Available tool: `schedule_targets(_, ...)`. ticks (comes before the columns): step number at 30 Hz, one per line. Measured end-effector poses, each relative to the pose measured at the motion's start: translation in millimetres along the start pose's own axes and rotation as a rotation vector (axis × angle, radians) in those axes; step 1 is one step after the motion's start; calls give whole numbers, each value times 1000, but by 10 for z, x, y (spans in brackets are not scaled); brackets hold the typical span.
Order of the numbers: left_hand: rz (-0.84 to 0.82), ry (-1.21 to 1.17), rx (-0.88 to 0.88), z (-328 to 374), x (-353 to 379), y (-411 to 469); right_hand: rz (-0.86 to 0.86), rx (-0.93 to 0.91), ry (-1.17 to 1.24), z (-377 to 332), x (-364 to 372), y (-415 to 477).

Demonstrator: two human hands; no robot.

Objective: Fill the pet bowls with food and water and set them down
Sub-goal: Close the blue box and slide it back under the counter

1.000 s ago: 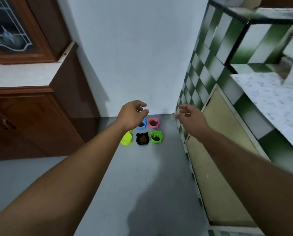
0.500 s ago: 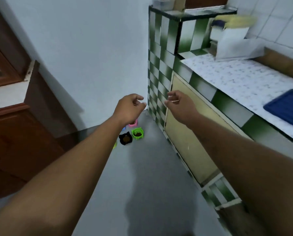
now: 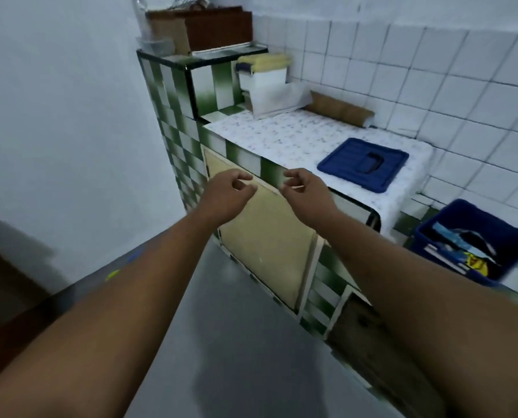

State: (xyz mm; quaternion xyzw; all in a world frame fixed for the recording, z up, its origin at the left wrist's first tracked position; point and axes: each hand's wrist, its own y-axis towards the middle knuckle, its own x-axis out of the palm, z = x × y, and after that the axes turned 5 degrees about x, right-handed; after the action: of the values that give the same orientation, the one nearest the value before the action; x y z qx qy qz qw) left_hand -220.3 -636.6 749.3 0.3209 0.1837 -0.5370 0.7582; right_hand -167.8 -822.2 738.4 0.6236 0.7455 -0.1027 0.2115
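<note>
The view has swung right, off the pet bowls on the floor by the far left wall and onto the worktop. A second ago five bowls stood in plain sight, several holding brown food. Now only a yellow-green smear and a blue smear show beside the left forearm, probably two of those bowls, though the blur leaves that unsure. I judge the food step largely done and the person turning to fetch something more, perhaps water. The left hand and right hand hang side by side before the cupboard door, near each other but apart, fingers loosely curled and grasping nothing. Counted: two hands, one blue lid on the worktop, and one blue tub past its right end.
</note>
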Motion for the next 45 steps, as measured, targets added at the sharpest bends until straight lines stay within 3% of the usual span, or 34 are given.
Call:
schedule_targets(10,-174,-153,80,1284,1436,-61,192,111,25,800,-1720,-427)
schedule_targets(21,-356,-169,110,2064,2703,-315,337,290,80,1744,-3075,-906)
schedule_targets(33,-478,-180,101,2123,3256,-108,441,390,76,2180,-3390,-888)
schedule_targets(45,-624,-439,52,1804,3355,376,586,448,24,2071,-3223,-350)
